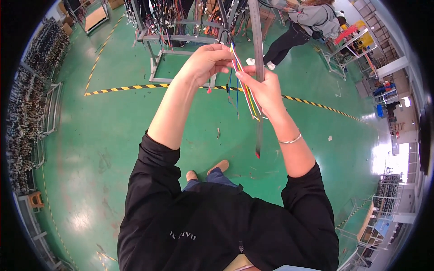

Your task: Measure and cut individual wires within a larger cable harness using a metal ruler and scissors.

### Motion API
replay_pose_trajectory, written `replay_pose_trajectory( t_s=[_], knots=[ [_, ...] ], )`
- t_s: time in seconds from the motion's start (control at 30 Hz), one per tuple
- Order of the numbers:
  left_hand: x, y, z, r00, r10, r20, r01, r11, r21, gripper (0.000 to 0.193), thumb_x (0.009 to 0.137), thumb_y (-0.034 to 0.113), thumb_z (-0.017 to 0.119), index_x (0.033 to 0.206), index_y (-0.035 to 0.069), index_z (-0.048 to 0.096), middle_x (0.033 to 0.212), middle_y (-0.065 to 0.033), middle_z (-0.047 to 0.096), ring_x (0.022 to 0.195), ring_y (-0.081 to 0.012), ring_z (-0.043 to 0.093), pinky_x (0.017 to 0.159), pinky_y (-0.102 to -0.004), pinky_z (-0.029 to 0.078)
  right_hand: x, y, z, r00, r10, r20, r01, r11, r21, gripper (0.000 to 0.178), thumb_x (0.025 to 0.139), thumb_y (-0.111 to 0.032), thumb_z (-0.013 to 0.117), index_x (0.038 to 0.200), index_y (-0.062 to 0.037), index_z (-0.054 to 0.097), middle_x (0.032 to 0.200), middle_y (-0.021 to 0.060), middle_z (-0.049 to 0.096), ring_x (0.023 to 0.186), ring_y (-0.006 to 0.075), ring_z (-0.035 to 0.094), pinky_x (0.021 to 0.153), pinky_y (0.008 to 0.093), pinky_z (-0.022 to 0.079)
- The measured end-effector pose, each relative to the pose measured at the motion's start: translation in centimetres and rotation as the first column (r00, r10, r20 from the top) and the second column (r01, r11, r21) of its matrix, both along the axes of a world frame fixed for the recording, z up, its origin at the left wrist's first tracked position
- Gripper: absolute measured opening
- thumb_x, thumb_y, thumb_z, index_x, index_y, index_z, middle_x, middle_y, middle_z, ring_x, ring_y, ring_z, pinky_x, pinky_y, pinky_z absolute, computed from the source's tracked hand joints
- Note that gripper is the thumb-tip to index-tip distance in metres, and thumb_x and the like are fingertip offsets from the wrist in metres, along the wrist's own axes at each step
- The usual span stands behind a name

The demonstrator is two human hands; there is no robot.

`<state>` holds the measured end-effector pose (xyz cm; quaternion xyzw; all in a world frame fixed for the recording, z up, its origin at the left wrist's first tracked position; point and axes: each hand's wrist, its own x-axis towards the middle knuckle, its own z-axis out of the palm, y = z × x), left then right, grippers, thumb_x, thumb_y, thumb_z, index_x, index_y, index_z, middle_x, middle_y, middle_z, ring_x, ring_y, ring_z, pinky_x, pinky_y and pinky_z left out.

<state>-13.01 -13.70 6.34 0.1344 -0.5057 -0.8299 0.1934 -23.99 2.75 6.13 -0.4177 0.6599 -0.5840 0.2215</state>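
My left hand [209,63], at the upper middle, is closed in a pinch on the top of a bundle of thin wires [246,92]. White, yellow and red strands slant down from it, their loose ends hanging below my right hand. Lower on the same bundle, my right hand [264,88] has its thumb and fingers closed round the strands. A long dark grey strip [256,31] runs down past the right fingers and ends in a red tip; whether those fingers also grip it I cannot tell. Blue wires [237,90] dangle just below my left hand.
Ahead stands a grey metal rack [156,38] hung with many cables. A person in grey [312,22] stands at the far right, near a cart [357,45] with red and yellow things. Crowded cable racks [29,108] line the left. Striped tape [131,87] crosses the green floor.
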Motion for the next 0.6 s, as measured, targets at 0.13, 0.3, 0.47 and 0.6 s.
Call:
replay_pose_trajectory(
  t_s=[0.13, 0.3, 0.47, 0.6],
  knots=[
    [0.0, -0.6, -0.7, 0.999, -0.027, -0.042, 0.028, 1.0, 0.007, 0.009, 0.089, 0.009, 0.065, 0.092, 0.002, 0.063, 0.087, -0.0066, 0.069, 0.076, -0.012, 0.066, 0.066, -0.023, 0.054, 0.0, -1.5, 1.5, 0.982, -0.032, -0.185, 0.035, 0.999, 0.009, 0.022, 0.085, -0.018, 0.075, 0.088, 0.003, 0.069, 0.076, 0.0002, 0.063, 0.067, 0.0041, 0.054, 0.058, 0.0218, 0.043],
    [0.2, -0.4, -0.2, 1.0, -0.009, -0.025, 0.009, 1.0, -0.03, 0.013, 0.088, 0.01, 0.067, 0.094, 0.0, 0.064, 0.087, -0.0077, 0.069, 0.078, -0.0127, 0.066, 0.07, -0.024, 0.056, -0.8, -2.1, 2.2, 0.994, 0.052, -0.101, -0.045, 0.997, 0.069, 0.02, 0.085, -0.016, 0.074, 0.087, 0.0031, 0.069, 0.073, -0.0001, 0.063, 0.063, 0.0043, 0.052, 0.057, 0.0225, 0.041],
    [0.5, -0.1, 0.5, 0.997, 0.064, 0.053, -0.054, 0.986, -0.16, 0.016, 0.087, 0.011, 0.068, 0.094, -0.003, 0.068, 0.089, -0.0092, 0.07, 0.079, -0.0142, 0.067, 0.074, -0.0245, 0.056, -0.8, -2.1, 2.5, 0.985, 0.089, -0.145, -0.07, 0.989, 0.133, 0.018, 0.086, -0.015, 0.072, 0.082, 0.0028, 0.069, 0.068, -0.0022, 0.061, 0.06, 0.0029, 0.049, 0.054, 0.0216, 0.037],
    [1.2, 0.1, 1.3, 0.997, 0.063, 0.045, -0.054, 0.982, -0.182, 0.014, 0.087, 0.01, 0.068, 0.09, -0.003, 0.069, 0.088, -0.0088, 0.07, 0.08, -0.0149, 0.068, 0.076, -0.0252, 0.057, -0.1, -1.9, 2.6, 0.97, 0.016, -0.243, 0.007, 0.996, 0.093, 0.018, 0.087, -0.015, 0.069, 0.081, 0.0027, 0.069, 0.064, -0.0043, 0.058, 0.058, 0.0016, 0.045, 0.052, 0.022, 0.035]
  ],
)
